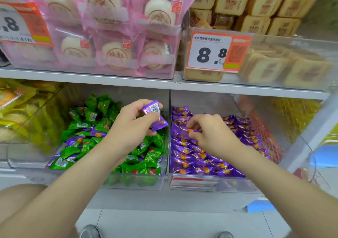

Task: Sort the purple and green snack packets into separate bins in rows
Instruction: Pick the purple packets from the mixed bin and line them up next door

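Note:
Two clear bins stand side by side on the lower shelf. The left bin point(165, 142) holds a heap of green packets point(87, 126) with a few purple packets point(97, 133) mixed in. The right bin point(237, 178) holds purple packets point(201, 157) laid in rows. My left hand point(131, 128) hovers over the left bin, near the divider, and holds purple packets point(155, 116), at least two, in its fingers. My right hand point(210, 129) rests in the right bin, its fingertips pinching a purple packet point(190, 130) in the rows.
Above, a shelf point(91, 78) carries a bin of pink-wrapped white cakes point(113, 54) and a bin of tan square pastries point(265, 69) with an 8.8 price tag point(217, 52). Yellow packets point(16, 108) fill the bin at far left. Shoes show on the floor below.

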